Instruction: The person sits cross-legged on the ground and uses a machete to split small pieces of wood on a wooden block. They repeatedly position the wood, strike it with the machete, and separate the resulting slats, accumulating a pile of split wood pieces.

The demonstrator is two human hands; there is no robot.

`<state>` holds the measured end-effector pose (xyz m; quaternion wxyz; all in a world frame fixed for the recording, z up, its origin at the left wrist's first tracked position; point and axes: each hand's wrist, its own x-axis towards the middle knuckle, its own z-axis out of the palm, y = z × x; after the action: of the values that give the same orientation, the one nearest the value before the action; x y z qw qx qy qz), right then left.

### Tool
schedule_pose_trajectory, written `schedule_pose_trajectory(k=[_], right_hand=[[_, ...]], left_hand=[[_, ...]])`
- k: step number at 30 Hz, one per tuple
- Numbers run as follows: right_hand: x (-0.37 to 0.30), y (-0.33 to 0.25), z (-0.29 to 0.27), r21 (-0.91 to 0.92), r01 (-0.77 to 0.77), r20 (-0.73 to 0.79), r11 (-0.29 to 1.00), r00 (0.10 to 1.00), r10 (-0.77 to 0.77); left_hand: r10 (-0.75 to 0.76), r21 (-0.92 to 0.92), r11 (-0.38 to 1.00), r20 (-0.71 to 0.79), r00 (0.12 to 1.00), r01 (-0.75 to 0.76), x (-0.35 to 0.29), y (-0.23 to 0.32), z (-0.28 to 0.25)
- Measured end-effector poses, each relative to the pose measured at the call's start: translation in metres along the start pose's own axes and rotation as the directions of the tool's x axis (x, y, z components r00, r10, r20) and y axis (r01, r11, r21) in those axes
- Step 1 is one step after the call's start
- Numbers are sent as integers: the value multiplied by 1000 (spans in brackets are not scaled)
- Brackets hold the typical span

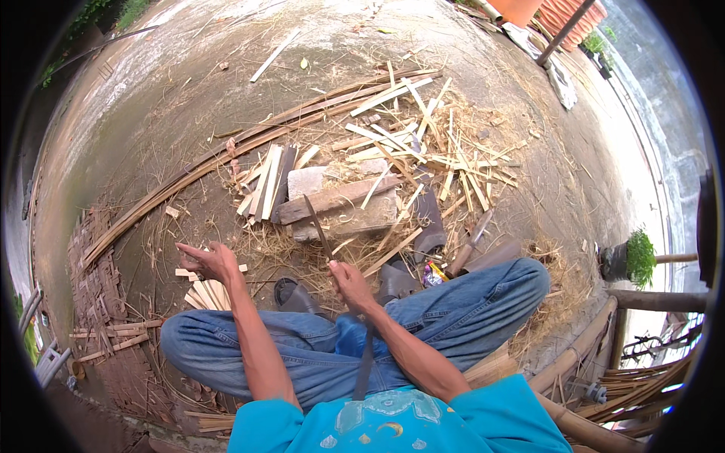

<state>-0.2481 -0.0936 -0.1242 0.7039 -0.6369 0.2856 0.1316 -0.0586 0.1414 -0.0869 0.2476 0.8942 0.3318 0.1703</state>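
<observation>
My right hand (pixel 351 285) is closed around a knife (pixel 319 226) above my crossed legs. Its narrow dark blade points up and away, and the tip overlaps a wooden block (pixel 340 199) in the picture. A dark flat band (pixel 365 366) runs from below that hand toward my shirt; whether it belongs to the knife I cannot tell. To the left, my left hand (pixel 211 263) holds nothing visible, its index finger stretched out leftward. Just below it, a fanned bundle of pale split strips (pixel 208 295) lies by my left knee.
The wooden block rests on a stone slab (pixel 362 219). Pale strips (pixel 472 177) are heaped beyond it to the right, among shavings. Long split poles (pixel 189 172) curve across the left. A second blade with a wooden handle (pixel 458 260) lies near my right knee. Bamboo poles (pixel 578 343) stand at right.
</observation>
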Motion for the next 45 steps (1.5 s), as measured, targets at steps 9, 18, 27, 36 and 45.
schedule_pose_trajectory(k=[9, 18, 27, 36, 45], right_hand=[[3, -58, -33, -121, 371, -471, 921, 795, -382], [89, -42, -253, -352, -77, -685, 933, 700, -201], [120, 25, -300, -420, -105, -812, 902, 488, -321], [174, -49, -340, -332, -311, -896, 890, 399, -195], [255, -24, -391, 312, 13, -917, 950, 264, 298]], left_hand=[[495, -370, 844, 816, 299, -389, -31, 91, -111], [415, -291, 652, 910, 8, -700, -63, 87, -105], [446, -473, 605, 868, -220, -640, -96, 56, -48], [290, -286, 668, 950, -113, -688, -87, 47, -35], [344, -347, 709, 930, -129, -614, -85, 35, -24]])
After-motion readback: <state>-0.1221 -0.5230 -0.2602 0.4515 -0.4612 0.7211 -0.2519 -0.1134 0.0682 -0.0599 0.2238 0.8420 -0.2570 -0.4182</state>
